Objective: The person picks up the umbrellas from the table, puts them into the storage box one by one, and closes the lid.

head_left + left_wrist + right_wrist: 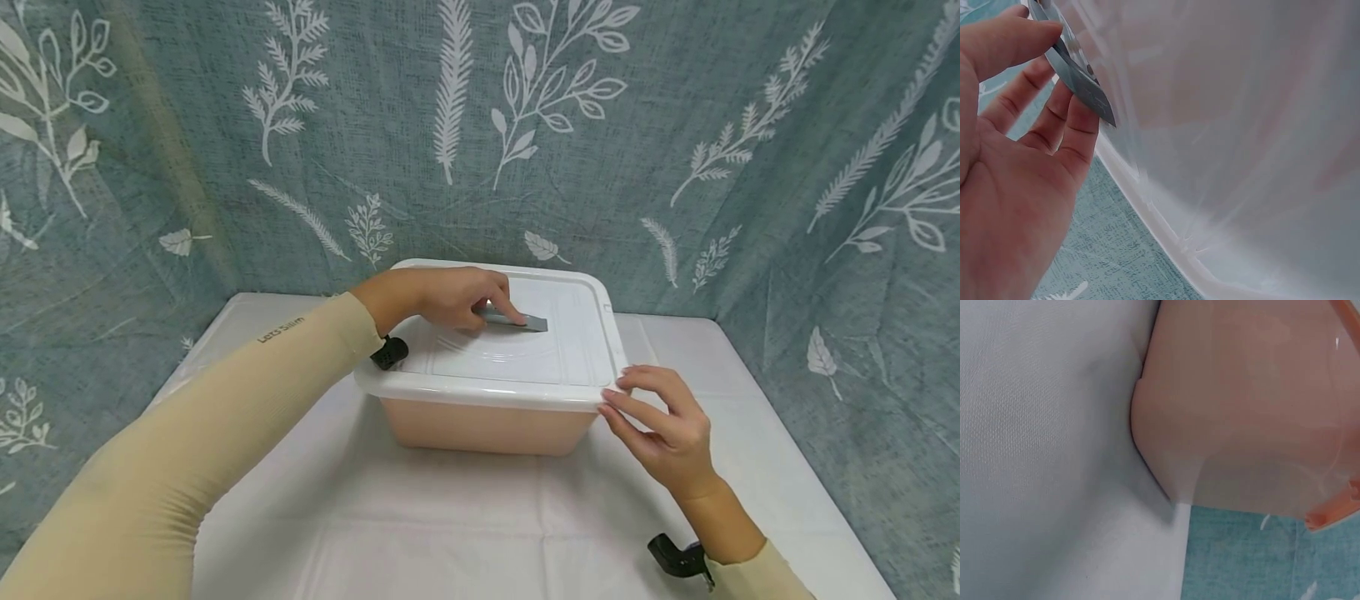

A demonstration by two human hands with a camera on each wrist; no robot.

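A peach-coloured storage box [487,427] stands on the table with a white lid [525,367] over its top. My left hand [463,297] reaches across the lid and holds the grey handle [536,323] in its middle. In the left wrist view the thumb lies on one side of this handle [1082,84] and the fingers on the other. At the lid's near right corner, my right hand [667,429] pinches the rim with thumb and fingertips. The right wrist view shows the box's side wall [1241,406] but no hand.
A white cloth [420,525] covers the table. Blue-green curtains [360,92] with white leaf prints hang behind and at both sides. Small black devices are at the left wrist [390,353] and right wrist [675,556].
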